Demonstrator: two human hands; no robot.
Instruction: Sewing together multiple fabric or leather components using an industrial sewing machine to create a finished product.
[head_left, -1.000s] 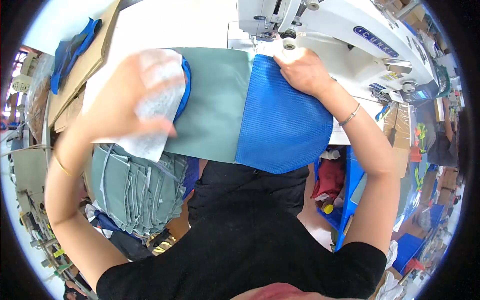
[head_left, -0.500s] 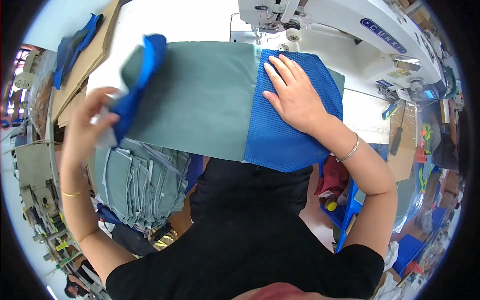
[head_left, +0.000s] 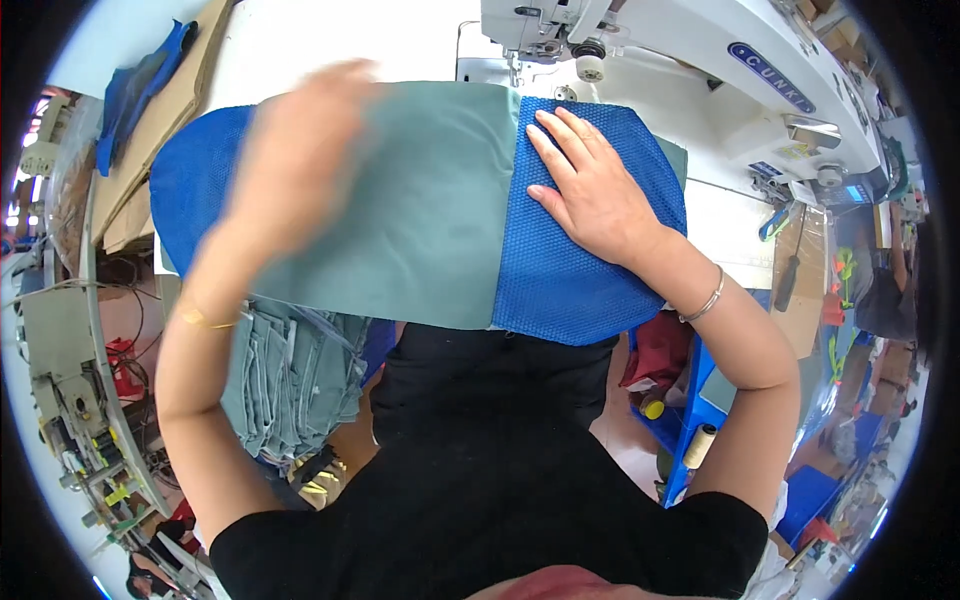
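A grey-green fabric panel (head_left: 430,220) spreads across the white table, with a textured blue mesh piece (head_left: 555,295) on its right end. Another blue piece (head_left: 190,180) with a rounded outer edge lies flat at its left end. My right hand (head_left: 590,190) rests flat on the right blue piece, fingers stretched out. Over the left part of the green panel, my left hand (head_left: 305,155) is smeared by motion. Its fingers and anything in them cannot be made out.
A white sewing machine (head_left: 670,50) stands just beyond the panel's far edge. Left of the panel are cardboard sheets (head_left: 135,205) with a blue fabric piece (head_left: 140,95) on top. Below hangs a stack of green pieces (head_left: 295,380). A thread cone (head_left: 700,446) stands at lower right.
My left hand has moved right and away from me, over the panel. The left blue end, lifted and folded before, now lies flat. My right hand has stayed in place.
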